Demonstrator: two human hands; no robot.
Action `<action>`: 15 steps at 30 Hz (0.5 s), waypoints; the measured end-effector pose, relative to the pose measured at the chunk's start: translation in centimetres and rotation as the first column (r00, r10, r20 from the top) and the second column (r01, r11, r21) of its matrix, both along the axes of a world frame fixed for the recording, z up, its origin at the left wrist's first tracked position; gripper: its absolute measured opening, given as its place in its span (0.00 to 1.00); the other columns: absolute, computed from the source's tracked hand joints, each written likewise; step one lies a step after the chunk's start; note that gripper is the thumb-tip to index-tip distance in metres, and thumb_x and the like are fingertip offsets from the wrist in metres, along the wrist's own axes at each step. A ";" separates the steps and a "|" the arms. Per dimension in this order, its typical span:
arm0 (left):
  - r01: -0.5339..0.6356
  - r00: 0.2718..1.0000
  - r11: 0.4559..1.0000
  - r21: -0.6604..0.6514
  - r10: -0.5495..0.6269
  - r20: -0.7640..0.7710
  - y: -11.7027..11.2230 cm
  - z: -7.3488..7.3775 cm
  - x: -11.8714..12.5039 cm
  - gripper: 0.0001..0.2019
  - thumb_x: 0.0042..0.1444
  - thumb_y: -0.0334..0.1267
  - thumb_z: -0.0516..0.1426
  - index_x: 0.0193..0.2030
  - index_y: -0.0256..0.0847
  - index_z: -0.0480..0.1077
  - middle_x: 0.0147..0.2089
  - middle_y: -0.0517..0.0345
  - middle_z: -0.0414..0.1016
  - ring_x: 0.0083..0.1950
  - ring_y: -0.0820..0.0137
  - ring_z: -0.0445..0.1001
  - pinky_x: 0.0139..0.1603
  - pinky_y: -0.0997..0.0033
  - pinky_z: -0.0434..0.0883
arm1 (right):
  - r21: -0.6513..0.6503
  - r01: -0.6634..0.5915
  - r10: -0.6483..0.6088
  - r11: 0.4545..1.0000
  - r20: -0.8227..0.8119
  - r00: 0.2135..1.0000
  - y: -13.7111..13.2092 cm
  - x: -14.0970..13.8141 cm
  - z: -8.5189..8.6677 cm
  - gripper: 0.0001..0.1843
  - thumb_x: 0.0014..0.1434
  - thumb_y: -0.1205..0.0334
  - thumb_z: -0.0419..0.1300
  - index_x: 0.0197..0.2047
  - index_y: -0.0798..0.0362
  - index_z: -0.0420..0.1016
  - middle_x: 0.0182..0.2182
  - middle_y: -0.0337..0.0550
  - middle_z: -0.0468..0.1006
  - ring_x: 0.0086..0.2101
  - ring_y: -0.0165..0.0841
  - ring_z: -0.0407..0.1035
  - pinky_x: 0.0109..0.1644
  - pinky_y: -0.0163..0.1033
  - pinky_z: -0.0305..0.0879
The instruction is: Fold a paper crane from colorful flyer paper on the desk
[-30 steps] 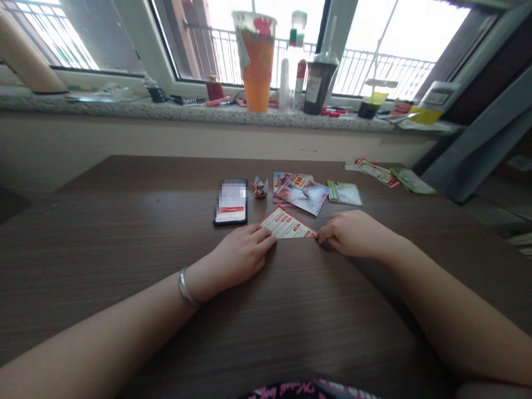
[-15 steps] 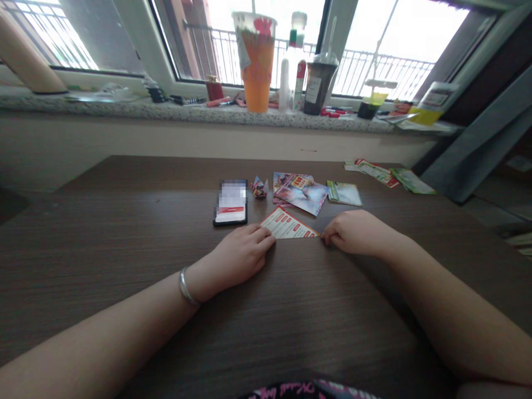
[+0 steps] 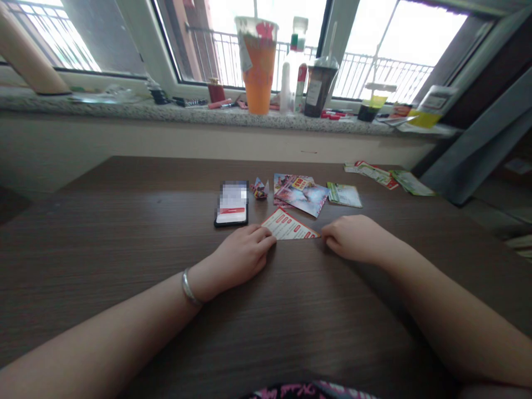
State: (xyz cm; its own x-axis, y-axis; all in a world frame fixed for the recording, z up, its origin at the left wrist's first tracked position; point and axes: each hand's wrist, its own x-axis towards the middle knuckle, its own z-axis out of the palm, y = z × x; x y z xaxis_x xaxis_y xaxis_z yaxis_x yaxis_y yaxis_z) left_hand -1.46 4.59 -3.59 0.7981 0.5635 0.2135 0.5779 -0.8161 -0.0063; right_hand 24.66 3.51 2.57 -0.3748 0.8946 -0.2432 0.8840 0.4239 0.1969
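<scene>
Dark brown wood-grain table [image 3: 103, 244] fills the lower view, its far edge running parallel to the wall. Behind it, a plain cream wall [image 3: 124, 147] rises to a speckled grey stone windowsill [image 3: 187, 112]. Above the sill, wide windows [image 3: 386, 50] with pale frames; a thick upright frame post [image 3: 141, 39] stands left of centre. Strong white daylight outside, washing out the sky. A metal balcony railing [image 3: 374, 69] shows through the glass, with a reddish-brown building column [image 3: 199, 33] beyond. At right, a grey slanted panel [image 3: 477, 149] leans beside darker brown wall. Light falls from the windows; the table surface reads dim by contrast.
</scene>
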 end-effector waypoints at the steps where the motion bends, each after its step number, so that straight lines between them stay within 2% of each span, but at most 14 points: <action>1: -0.008 1.000 1.000 0.002 0.008 0.008 0.0 0.0 0.0 0.15 0.59 0.30 0.52 0.52 0.37 0.70 0.52 0.45 0.71 0.54 0.59 0.69 0.56 0.57 0.70 | 0.017 0.003 -0.002 1.000 -0.006 1.000 -0.1 -0.2 -0.1 0.16 0.61 0.60 0.49 0.37 0.49 0.78 0.36 0.45 0.82 0.36 0.39 0.75 0.35 0.39 0.63; 5: -0.021 0.999 0.998 0.052 0.020 0.025 -0.1 -0.1 -0.2 0.15 0.60 0.31 0.52 0.53 0.38 0.69 0.58 0.43 0.68 0.55 0.57 0.68 0.55 0.54 0.70 | 0.105 -0.058 0.070 0.993 -0.122 0.990 -0.7 -1.4 -0.8 0.16 0.64 0.59 0.47 0.41 0.51 0.76 0.39 0.45 0.80 0.39 0.38 0.75 0.38 0.38 0.64; 10: -0.016 1.000 0.997 0.076 0.017 -0.015 -0.5 0.5 0.0 0.13 0.62 0.34 0.50 0.51 0.38 0.71 0.51 0.44 0.73 0.48 0.57 0.71 0.50 0.54 0.72 | 0.158 -0.116 0.146 0.981 -0.194 0.970 -1.4 -2.8 -2.0 0.16 0.64 0.59 0.49 0.49 0.50 0.74 0.47 0.48 0.77 0.44 0.39 0.72 0.44 0.40 0.65; 12: -0.002 1.000 0.997 0.072 0.003 -0.013 -0.7 0.9 0.1 0.14 0.63 0.35 0.50 0.52 0.38 0.71 0.50 0.45 0.73 0.48 0.58 0.71 0.49 0.54 0.72 | 0.192 -0.103 0.146 0.976 -0.223 0.964 -1.6 -3.1 -2.3 0.17 0.64 0.59 0.50 0.53 0.50 0.71 0.48 0.49 0.76 0.46 0.41 0.71 0.44 0.41 0.66; 15: 0.046 0.999 0.997 0.056 -0.047 0.005 -1.1 1.5 0.3 0.14 0.64 0.37 0.50 0.51 0.39 0.71 0.48 0.46 0.75 0.47 0.59 0.72 0.49 0.55 0.72 | 0.228 -0.078 0.137 0.970 -0.258 0.956 -1.7 -3.5 -2.8 0.18 0.64 0.57 0.51 0.55 0.50 0.71 0.48 0.51 0.75 0.47 0.42 0.69 0.46 0.43 0.67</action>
